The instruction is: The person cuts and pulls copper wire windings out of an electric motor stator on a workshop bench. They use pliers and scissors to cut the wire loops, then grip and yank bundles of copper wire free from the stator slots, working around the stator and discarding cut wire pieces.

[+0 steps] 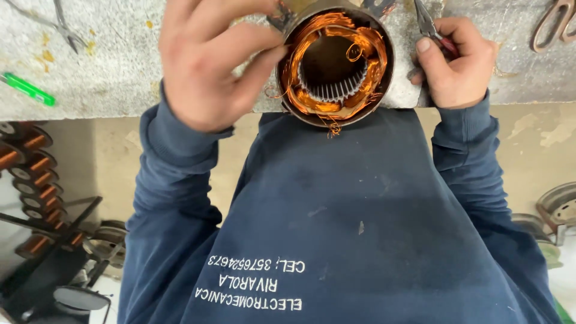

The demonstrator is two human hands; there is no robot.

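Note:
A round metal motor stator (334,63) with orange copper windings lies at the bench edge, its open end facing me. My left hand (207,66) grips its left rim, thumb and fingers pinching the copper wire there. To the right of the stator, my right hand (457,65) is closed on a pair of pliers (427,23) with red handles, the jaws pointing up beside the housing. Loose strands of wire hang from the bottom of the stator. My dark blue sweatshirt fills the lower frame.
The grey stone bench (108,72) holds a green pen (27,89), thin pliers (63,27) at top left and scissor handles (555,27) at top right. Below on the left are several copper-wound rotors (30,162); round metal parts (555,210) lie at lower right.

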